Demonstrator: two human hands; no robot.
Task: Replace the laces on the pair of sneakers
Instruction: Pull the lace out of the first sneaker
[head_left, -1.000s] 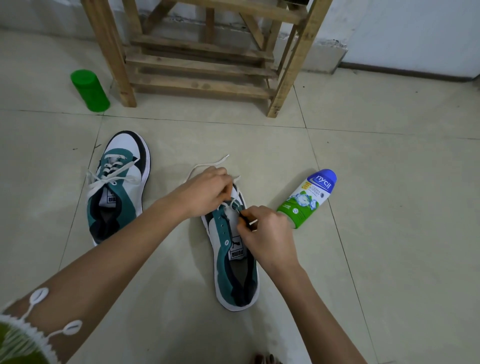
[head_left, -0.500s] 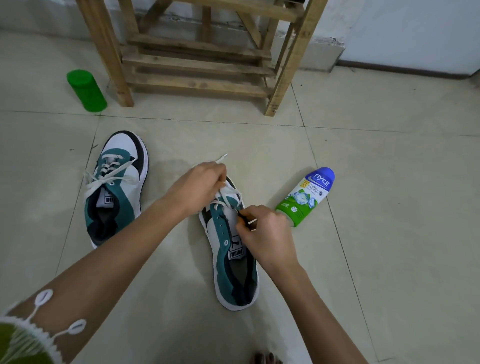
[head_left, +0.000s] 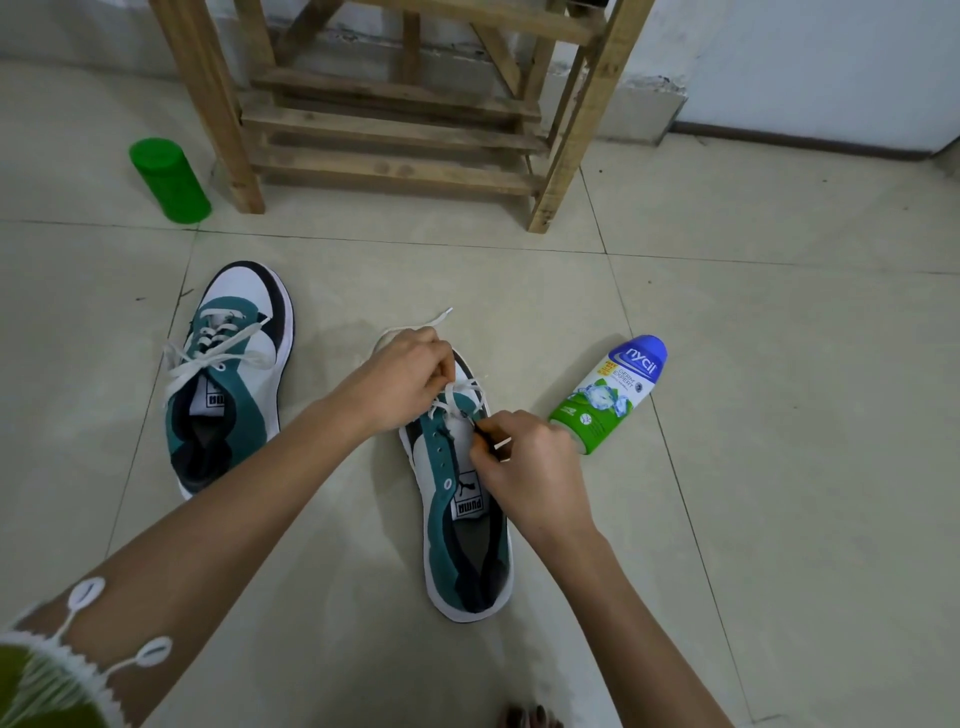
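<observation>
Two teal, white and black sneakers lie on the tiled floor. The left sneaker (head_left: 228, 379) is laced in white, its lace ends loose across the tongue. The right sneaker (head_left: 460, 499) lies in the middle, toe away from me, with a white lace (head_left: 462, 397) through only its front eyelets. My left hand (head_left: 402, 376) covers the toe and pinches one strand of that lace, whose free end trails off beyond the toe. My right hand (head_left: 524, 462) pinches the other lace end by the right-side eyelets, its tip poking out past my fingers.
A white, green and blue powder bottle (head_left: 608, 397) lies on its side right of the middle sneaker. A green cylindrical container (head_left: 169, 179) stands at the back left beside a wooden rack (head_left: 395, 124) against the wall. Toes (head_left: 527, 717) show at the bottom edge.
My left hand has shifted slightly back over the toe, drawing its strand; less lace trails beyond the toe. The right hand has stayed at the eyelets.
</observation>
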